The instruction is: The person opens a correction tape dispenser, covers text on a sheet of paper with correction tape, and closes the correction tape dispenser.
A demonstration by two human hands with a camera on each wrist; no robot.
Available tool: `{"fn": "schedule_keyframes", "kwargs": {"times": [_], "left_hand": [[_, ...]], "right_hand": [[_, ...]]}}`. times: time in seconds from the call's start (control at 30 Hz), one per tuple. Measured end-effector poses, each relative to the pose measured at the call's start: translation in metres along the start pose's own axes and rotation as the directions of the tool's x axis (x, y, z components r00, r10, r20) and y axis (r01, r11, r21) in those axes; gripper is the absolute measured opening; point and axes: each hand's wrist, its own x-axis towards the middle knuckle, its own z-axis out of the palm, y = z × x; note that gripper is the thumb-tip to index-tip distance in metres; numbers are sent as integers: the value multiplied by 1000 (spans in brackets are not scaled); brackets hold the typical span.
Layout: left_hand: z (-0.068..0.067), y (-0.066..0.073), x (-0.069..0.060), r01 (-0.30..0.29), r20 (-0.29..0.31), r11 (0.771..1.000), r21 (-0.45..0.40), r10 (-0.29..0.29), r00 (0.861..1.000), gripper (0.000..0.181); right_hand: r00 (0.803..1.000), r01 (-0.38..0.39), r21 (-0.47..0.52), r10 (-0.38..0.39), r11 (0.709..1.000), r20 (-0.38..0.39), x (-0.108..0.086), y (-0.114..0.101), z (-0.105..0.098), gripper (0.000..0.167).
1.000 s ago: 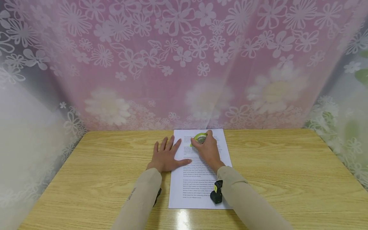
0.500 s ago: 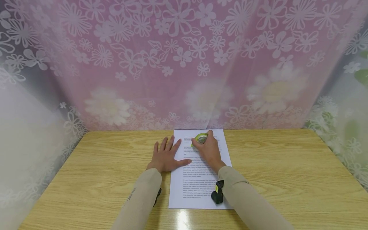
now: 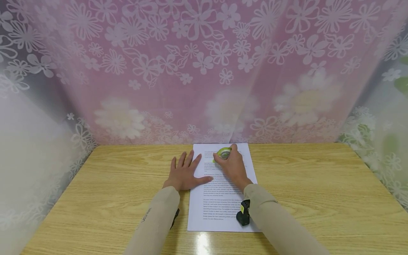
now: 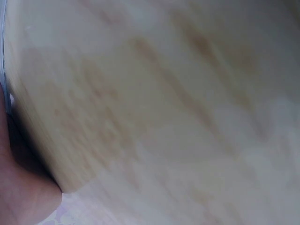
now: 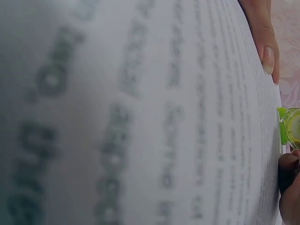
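Pale wood-grain surface [image 3: 306,198] here, rounded at the far corners, with a bright glare spot [image 3: 202,242] near the front. Pink flowery curtain [image 3: 232,81] right behind it, and whitish-grey floral sheeting [image 3: 38,141] off to both sides. Roughly mid-surface, long way front to back: a white printed page [image 3: 220,191], far edge right up by the curtain, text too tiny to read in the head view.

Now for the round green gadget [image 3: 225,153]: over the upper part of the page, pinched between thumb and forefinger of the right hand [image 3: 234,166], so just past the palm at the fingertip end. Tip aimed down-left at the text, but can't tell if actually touching the paper. Left hand [image 3: 185,177] palm down with fingers spread wide, thumb and forefinger on the page's left part, other fingers on bare wood. Pretty near the gadget, not touching it. Beige sleeves [image 3: 159,216] on both arms, black wrist unit [image 3: 243,213] by the page's lower right. Left wrist view mostly blurry wood, sorry.
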Motion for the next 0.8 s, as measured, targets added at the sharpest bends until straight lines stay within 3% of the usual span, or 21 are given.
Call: {"fn": "schedule_keyframes", "kwargs": {"times": [0.33, 0.8], "left_hand": [[-4, 2, -3, 4, -1, 1000, 7, -4, 1000, 100], [3, -1, 3, 10, 5, 1000, -6, -10, 1000, 104]], "right_hand": [[1000, 1, 0, -1, 1000, -2, 0, 1, -2, 55], [1000, 0, -13, 0, 1000, 5, -2, 3, -6, 58]]}}
